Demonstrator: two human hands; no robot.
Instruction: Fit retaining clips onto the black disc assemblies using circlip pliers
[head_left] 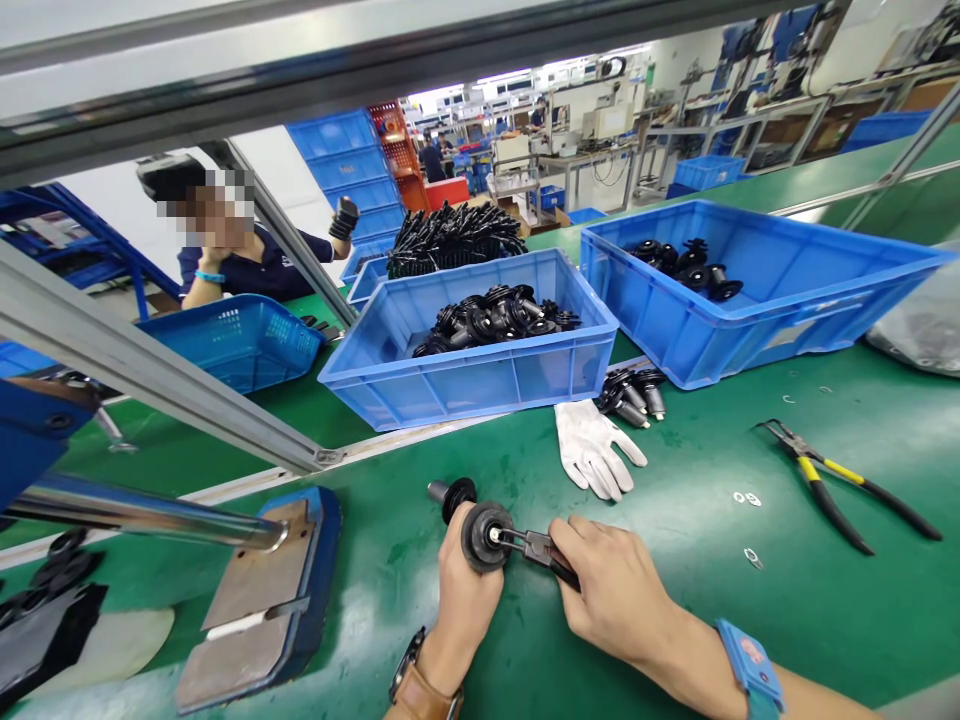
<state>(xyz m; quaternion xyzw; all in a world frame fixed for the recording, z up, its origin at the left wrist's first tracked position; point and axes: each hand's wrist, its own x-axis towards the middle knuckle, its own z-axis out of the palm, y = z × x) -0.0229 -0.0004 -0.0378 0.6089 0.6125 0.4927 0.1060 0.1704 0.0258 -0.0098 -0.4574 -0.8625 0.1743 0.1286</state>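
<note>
My left hand (pixel 466 600) is closed around a black round part with a rubber-like disc (pixel 480 525), its light-coloured centre tip facing up. My right hand (pixel 611 585) grips circlip pliers (pixel 538 547), whose thin tips are at that centre tip. Whether a ring sits on the tips is too small to tell. Just behind my left hand is another black disc with a grey shaft (pixel 456 495); I cannot tell whether it belongs to the held part. To the right lie small metal rings (pixel 752 558) and a second pair of pliers (pixel 832 480) with black and yellow handles.
Two blue bins (pixel 472 390) (pixel 757 335) hold black parts. A white glove (pixel 596 450) and several loose parts (pixel 634 395) lie before them. On the left stands a press base (pixel 262 610) below a metal post. Across the bench sits a co-worker (pixel 255 260).
</note>
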